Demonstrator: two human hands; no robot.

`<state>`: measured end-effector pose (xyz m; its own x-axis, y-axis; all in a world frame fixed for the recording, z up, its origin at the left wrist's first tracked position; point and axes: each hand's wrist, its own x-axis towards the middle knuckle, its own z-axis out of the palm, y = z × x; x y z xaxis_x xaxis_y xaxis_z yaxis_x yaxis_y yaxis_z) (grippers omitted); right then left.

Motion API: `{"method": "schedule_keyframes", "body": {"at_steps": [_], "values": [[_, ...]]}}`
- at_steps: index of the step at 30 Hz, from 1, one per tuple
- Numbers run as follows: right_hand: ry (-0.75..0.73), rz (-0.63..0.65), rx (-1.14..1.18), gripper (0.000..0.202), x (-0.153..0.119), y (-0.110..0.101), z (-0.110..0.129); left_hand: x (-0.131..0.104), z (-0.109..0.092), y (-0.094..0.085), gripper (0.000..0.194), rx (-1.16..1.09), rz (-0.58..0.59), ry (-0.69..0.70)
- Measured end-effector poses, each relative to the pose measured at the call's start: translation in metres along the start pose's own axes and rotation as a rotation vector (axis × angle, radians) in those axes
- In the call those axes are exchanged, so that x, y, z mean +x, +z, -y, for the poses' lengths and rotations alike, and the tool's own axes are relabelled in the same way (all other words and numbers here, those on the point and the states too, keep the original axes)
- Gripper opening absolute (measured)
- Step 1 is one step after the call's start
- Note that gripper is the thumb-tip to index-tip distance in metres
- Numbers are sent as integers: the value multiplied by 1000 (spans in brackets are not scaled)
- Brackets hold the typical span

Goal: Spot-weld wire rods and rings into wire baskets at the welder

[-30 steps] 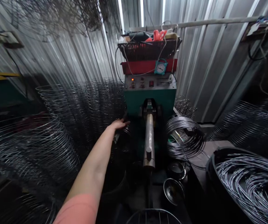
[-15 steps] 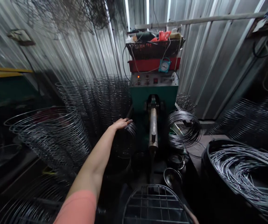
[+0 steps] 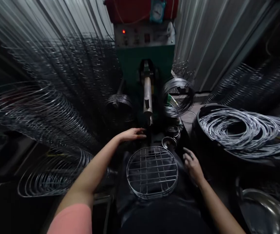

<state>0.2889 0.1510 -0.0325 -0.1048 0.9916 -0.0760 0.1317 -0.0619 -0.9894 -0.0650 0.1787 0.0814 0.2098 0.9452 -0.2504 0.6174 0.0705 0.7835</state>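
Broadly, the corrugated metal wall stands well beyond the round wire rack, with tall stacks of wire rings to the rack's left. Straight beyond the rack is the green machine, its metal rod pointing toward the rack. To the rack's right, well apart from it, sits a black tub holding loose loops of bright wire; nearer the person on that same side is a shiny metal basin. The rack itself lies on dark, glossy material in front of the person, its grid facing up. Beyond its right half is an upright wire coil. Of the hands, the left hand is released, fingers stretched out just past the rack's far left edge; the right hand is apart from the rack's right edge, fingers loosely bent around nothing visible. Two small round dishes sit just beyond the rack's far right edge. Smallest, beyond the rack, a red light glows.
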Motion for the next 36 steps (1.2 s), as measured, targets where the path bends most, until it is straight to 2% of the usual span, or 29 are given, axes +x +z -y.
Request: {"method": "schedule_keyframes", "body": {"at_steps": [2, 3, 7, 9, 12, 15, 17, 19, 21, 23, 27, 31, 36], "values": [[42, -122, 147, 46, 13, 2, -14, 14, 1, 12, 59, -62, 133, -72], [58, -141, 187, 45, 19, 4, -22, 24, 1, 16, 60, -76, 188, -90], [60, -74, 126, 38, 27, 18, -55, 66, 3, 39, 71, -95, 406, -176], [79, -83, 153, 37, 28, 22, -66, 83, 7, 54, 75, -127, 536, -215], [237, -199, 389, 32, 31, 18, -70, 101, 17, 75, 80, -155, 693, -239], [426, -309, 647, 26, 34, 9, -66, 109, 28, 88, 90, -233, 822, -226], [499, -335, 759, 22, 33, 5, -61, 109, 34, 94, 89, -304, 930, -220], [536, -323, 835, 19, 30, 3, -55, 106, 35, 97, 81, -323, 995, -234], [546, -273, 878, 17, 27, 5, -46, 100, 33, 96, 72, -299, 975, -241], [538, -188, 894, 18, 22, 8, -36, 89, 28, 90, 67, -279, 885, -205], [500, -43, 902, 22, -2, 20, -21, 54, 21, 64, 66, -298, 731, -109], [557, 24, 893, 22, -47, 40, -29, 8, 24, 41, 64, -322, 630, -148], [626, 48, 888, 24, -101, 63, -42, -35, 28, 39, 63, -319, 511, -211]]}}
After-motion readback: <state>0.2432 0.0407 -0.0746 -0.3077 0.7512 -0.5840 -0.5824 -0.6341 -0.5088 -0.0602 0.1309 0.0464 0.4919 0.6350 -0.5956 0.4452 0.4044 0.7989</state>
